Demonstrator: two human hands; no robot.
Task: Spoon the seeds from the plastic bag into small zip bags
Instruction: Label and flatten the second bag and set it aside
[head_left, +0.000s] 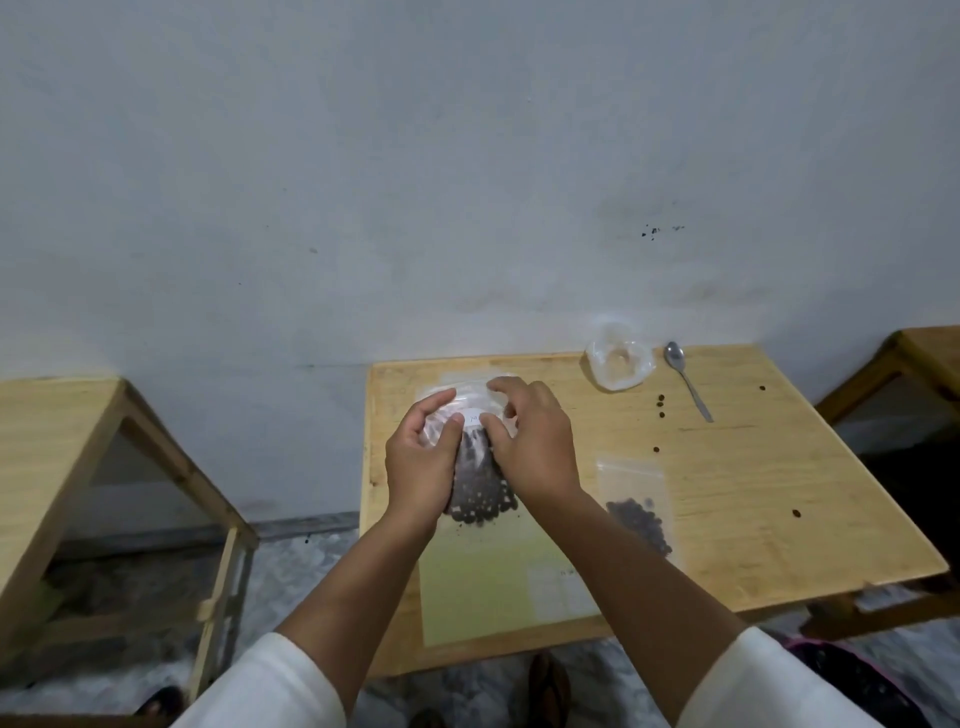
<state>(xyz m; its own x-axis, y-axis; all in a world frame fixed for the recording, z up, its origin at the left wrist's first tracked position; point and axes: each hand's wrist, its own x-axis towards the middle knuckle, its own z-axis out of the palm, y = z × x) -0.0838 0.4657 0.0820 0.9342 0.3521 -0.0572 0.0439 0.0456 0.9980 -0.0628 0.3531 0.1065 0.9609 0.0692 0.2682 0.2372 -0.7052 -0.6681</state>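
Both hands meet over the middle of the wooden bench (727, 493), working the top of a small zip bag (475, 483) whose lower half is dark with seeds. The left hand (423, 462) grips the bag's upper left edge, thumb and fingers curled round the clear plastic. The right hand (535, 441) pinches the upper right edge, its fingers bent over the strip at the top. The bag hangs between the two hands above a pale green sheet (493, 571) that lies flat on the bench.

To the right of the hands, a second zip bag (636, 504) lies flat on the wood, with a patch of dark seeds in its lower part. Near the far edge sits a crumpled clear plastic bag (618, 361), its mouth facing up. Just beside it on the right lies a metal spoon (685, 376), bowl toward the wall. A few loose seeds (661, 405) are scattered on the bench between the spoon and the flat bag.
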